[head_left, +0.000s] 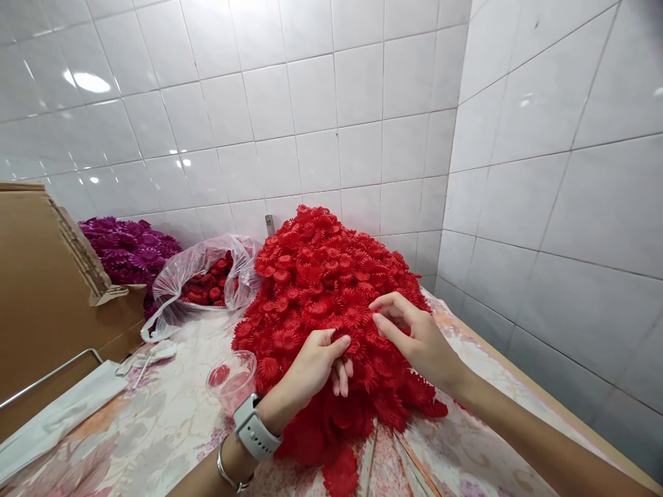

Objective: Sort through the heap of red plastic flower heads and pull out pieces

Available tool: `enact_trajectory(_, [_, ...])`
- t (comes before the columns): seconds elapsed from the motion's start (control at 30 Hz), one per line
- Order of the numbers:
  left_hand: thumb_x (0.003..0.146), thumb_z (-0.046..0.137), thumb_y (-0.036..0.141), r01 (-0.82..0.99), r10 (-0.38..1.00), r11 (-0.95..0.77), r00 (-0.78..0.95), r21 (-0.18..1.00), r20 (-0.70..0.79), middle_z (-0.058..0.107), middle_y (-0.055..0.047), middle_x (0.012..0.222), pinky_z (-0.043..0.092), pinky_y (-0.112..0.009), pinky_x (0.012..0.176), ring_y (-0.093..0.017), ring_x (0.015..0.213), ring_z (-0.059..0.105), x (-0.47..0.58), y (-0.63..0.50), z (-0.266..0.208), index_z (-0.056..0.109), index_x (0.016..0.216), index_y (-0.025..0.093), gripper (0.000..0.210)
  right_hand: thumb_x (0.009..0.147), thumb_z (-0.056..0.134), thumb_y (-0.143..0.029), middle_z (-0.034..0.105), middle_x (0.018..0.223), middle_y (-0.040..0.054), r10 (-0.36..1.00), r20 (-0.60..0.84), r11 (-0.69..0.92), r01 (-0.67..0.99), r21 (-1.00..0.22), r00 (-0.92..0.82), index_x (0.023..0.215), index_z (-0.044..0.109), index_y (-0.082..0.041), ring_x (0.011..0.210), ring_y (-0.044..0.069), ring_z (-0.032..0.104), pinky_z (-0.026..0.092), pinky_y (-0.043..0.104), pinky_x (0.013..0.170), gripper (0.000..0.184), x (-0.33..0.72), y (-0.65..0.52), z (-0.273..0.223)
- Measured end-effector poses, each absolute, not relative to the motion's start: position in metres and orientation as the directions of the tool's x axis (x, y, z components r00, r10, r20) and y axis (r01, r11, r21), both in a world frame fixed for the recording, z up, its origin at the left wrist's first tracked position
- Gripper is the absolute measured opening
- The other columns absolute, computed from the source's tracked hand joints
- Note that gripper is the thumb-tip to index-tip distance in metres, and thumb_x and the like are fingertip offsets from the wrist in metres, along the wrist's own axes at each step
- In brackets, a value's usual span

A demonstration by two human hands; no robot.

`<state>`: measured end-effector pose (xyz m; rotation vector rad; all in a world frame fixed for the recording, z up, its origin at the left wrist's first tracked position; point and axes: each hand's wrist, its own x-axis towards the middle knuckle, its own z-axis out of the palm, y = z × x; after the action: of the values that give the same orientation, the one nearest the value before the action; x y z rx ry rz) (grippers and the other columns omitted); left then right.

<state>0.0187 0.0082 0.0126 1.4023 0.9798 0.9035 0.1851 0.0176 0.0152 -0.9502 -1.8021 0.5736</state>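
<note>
A tall heap of red artificial flower heads (315, 276) fills the middle, with frilled, layered petals. My left hand (318, 366) is over the lower front of the heap, thumb against the curled fingers. Whatever it may hold is hidden. To its right, my right hand (419, 338) is bent in a pinch in front of the heap, thumb and index tips close together. Red petals lie behind those tips, so any small piece between them cannot be made out. A grey watch (256, 428) and a bracelet (225, 466) are on my left wrist.
Left of the heap are a clear plastic cup (233, 379) with red bits and a clear bag (170, 293) of red flowers. Purple flowers (132, 245) lie behind a cardboard box (56, 276). Thin sticks (409, 462) lie in front. Tiled walls (362, 90) enclose the floral-covered table (181, 400).
</note>
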Motion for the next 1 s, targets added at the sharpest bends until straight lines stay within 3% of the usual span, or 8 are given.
enact_trajectory(0.13, [0.076, 0.047, 0.048, 0.219, 0.935, -0.050, 0.354, 0.974, -0.032, 0.041, 0.007, 0.032, 0.018, -0.016, 0.026, -0.003, 0.021, 0.032, 0.018, 0.005, 0.013, 0.040, 0.052, 0.017, 0.039, 0.084, 0.047, -0.029, 0.049, 0.064, -0.0041, 0.798, 0.527, 0.601, 0.314, -0.735, -0.293, 0.089, 0.048, -0.022, 0.060, 0.012, 0.046, 0.037, 0.023, 0.056, 0.009, 0.182, 0.012, 0.015])
enact_trajectory(0.23, [0.076, 0.046, 0.048, 0.220, 0.935, -0.070, 0.356, 0.973, -0.013, 0.039, 0.009, 0.037, 0.016, -0.015, 0.026, -0.001, 0.023, 0.027, 0.019, 0.004, 0.013, 0.040, 0.056, 0.017, 0.038, 0.082, 0.050, -0.027, 0.053, 0.071, -0.0033, 0.757, 0.505, 0.631, 0.264, -0.729, -0.414, 0.093, 0.047, -0.022, 0.066, 0.011, 0.050, 0.040, 0.023, 0.061, 0.013, 0.178, 0.008, 0.014])
enact_trajectory(0.47, [0.081, 0.035, 0.054, 0.145, 0.890, -0.045, 0.455, 0.988, -0.026, 0.050, 0.003, 0.055, 0.036, -0.016, 0.036, -0.006, 0.040, 0.047, 0.020, -0.001, 0.017, 0.045, 0.071, 0.016, 0.040, 0.080, 0.050, -0.019, 0.054, 0.069, -0.0036, 0.740, 0.450, 0.645, 0.337, -0.686, -0.499, 0.094, 0.047, -0.021, 0.062, 0.011, 0.052, 0.041, 0.023, 0.059, 0.014, 0.178, 0.010, 0.014])
enact_trajectory(0.6, [0.080, 0.045, 0.042, 0.224, 0.862, -0.063, 0.503, 0.973, -0.060, 0.049, 0.005, 0.051, 0.039, -0.018, 0.041, -0.007, 0.040, 0.047, 0.021, -0.003, 0.018, 0.045, 0.078, 0.016, 0.026, 0.079, 0.050, -0.017, 0.054, 0.069, -0.0028, 0.734, 0.480, 0.674, 0.426, -0.604, -0.480, 0.089, 0.048, -0.021, 0.063, 0.012, 0.051, 0.040, 0.023, 0.058, 0.011, 0.180, 0.011, 0.012])
enact_trajectory(0.8, [0.080, 0.040, 0.025, 0.252, 0.860, -0.099, 0.508, 0.963, -0.044, 0.054, 0.001, 0.063, 0.043, -0.022, 0.046, -0.008, 0.047, 0.052, 0.022, -0.005, 0.020, 0.047, 0.077, 0.015, 0.012, 0.082, 0.040, -0.013, 0.054, 0.072, -0.0003, 0.653, 0.546, 0.757, 0.427, -0.495, -0.525, 0.091, 0.048, -0.021, 0.066, 0.013, 0.051, 0.039, 0.024, 0.061, 0.014, 0.179, 0.012, 0.007])
enact_trajectory(0.87, [0.076, 0.039, 0.018, 0.256, 0.863, -0.073, 0.500, 0.964, -0.068, 0.055, 0.001, 0.063, 0.044, -0.022, 0.046, -0.008, 0.046, 0.052, 0.023, -0.004, 0.020, 0.049, 0.077, 0.014, 0.011, 0.082, 0.038, -0.013, 0.052, 0.069, -0.0010, 0.668, 0.526, 0.742, 0.409, -0.531, -0.527, 0.090, 0.048, -0.021, 0.064, 0.013, 0.049, 0.037, 0.025, 0.060, 0.015, 0.179, 0.013, 0.005])
enact_trajectory(1.0, [0.074, 0.036, 0.016, 0.176, 0.862, 0.033, 0.493, 0.984, -0.117, 0.056, 0.002, 0.058, 0.044, -0.021, 0.045, -0.009, 0.045, 0.055, 0.023, -0.003, 0.018, 0.049, 0.086, 0.013, 0.017, 0.077, 0.043, -0.016, 0.043, 0.059, -0.0062, 0.812, 0.374, 0.486, 0.163, -0.859, -0.448, 0.089, 0.045, -0.022, 0.054, 0.010, 0.041, 0.034, 0.022, 0.053, 0.013, 0.180, 0.019, 0.007])
